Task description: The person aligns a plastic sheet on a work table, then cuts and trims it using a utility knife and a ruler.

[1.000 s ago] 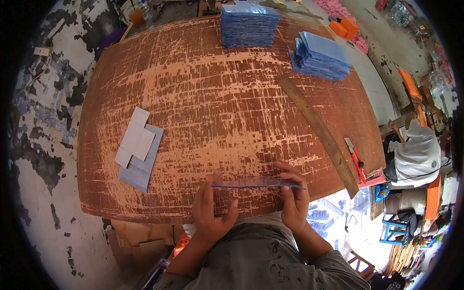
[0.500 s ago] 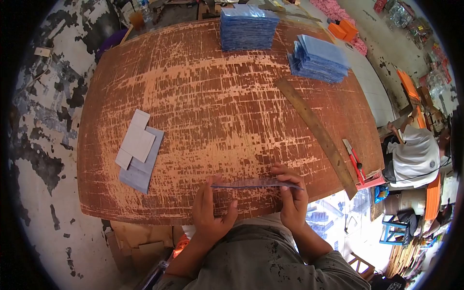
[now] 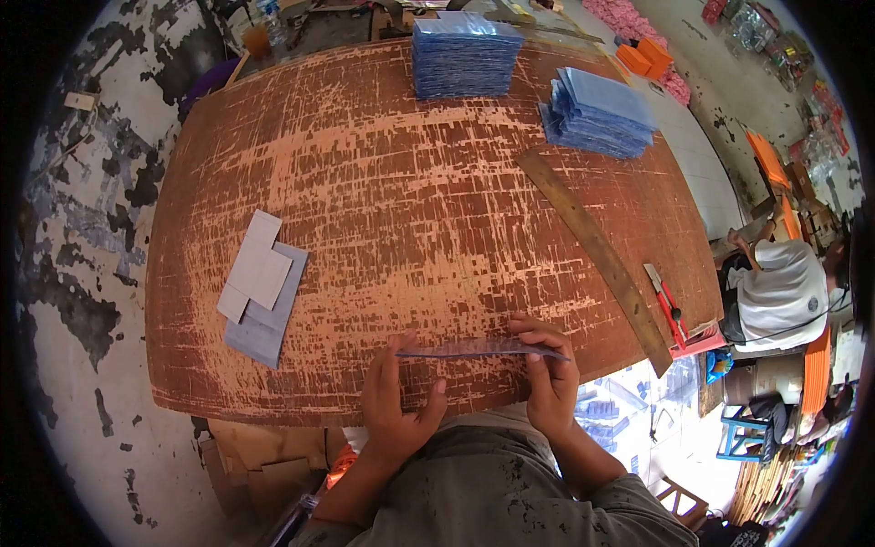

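A thin bundle of clear bluish plastic sheets (image 3: 474,349) is on edge near the table's front, seen almost edge-on. My right hand (image 3: 549,383) grips its right end, thumb on the near side and fingers behind. At the left end, the fingers of my left hand (image 3: 392,392) press against the bundle, with the thumb held apart from it. Whether the bundle's lower edge rests on the table cannot be made out.
The scratched brown table (image 3: 365,219) carries white card pieces (image 3: 260,273) over a greyish sheet, a long ruler-like strip (image 3: 592,255), a red cutter knife (image 3: 665,301) and two stacks of blue plastic sheets (image 3: 465,59). A person in a white shirt (image 3: 784,296) sits at right.
The view has shifted very slightly. Both hands keep the bundle in nearly the same place, and nothing has been taken up or let go.
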### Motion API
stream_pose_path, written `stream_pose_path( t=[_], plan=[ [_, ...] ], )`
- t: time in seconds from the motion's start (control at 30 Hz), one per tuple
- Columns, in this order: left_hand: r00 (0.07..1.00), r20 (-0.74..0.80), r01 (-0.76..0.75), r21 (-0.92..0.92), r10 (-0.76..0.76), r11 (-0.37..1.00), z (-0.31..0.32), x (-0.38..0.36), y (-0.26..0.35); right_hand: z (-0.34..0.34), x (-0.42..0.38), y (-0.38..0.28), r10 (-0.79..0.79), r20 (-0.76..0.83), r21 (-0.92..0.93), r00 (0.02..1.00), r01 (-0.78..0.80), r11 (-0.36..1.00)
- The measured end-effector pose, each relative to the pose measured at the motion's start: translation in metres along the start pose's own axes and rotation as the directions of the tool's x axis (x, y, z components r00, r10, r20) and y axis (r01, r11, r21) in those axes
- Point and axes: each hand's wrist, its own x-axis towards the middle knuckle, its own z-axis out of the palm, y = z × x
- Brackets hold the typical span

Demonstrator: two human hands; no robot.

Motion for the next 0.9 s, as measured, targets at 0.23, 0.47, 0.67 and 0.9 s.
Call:
stream_pose_path(
  t=[0.23, 0.47, 0.67, 0.9],
  plan=[
    [1.0, 0.005, 0.004, 0.003, -0.004, 1.0, -0.0011, 0.0012, 0.0017, -0.0002, -0.0001, -0.0024, -0.006, 0.005, -0.037, 1.0, 0.006, 0.999],
    [1.0, 0.0, -0.003, 0.025, 0.003, 1.0, -0.0012, 0.0012, 0.0017, -0.0007, 0.0013, -0.0019, -0.024, 0.011, -0.036, 1.0, 0.025, 0.999],
    [1.0, 0.009, 0.021, 0.017, -0.021, 1.0, -0.0017, 0.0002, 0.0024, -0.0013, 0.0007, -0.0013, -0.033, 0.012, -0.034, 0.999, 0.033, 0.999],
    [1.0, 0.013, 0.014, 0.041, -0.015, 0.999, -0.0032, 0.0003, 0.0035, -0.002, -0.0033, -0.004, 0.042, 0.001, -0.008, 0.999, -0.042, 0.999]
  ],
)
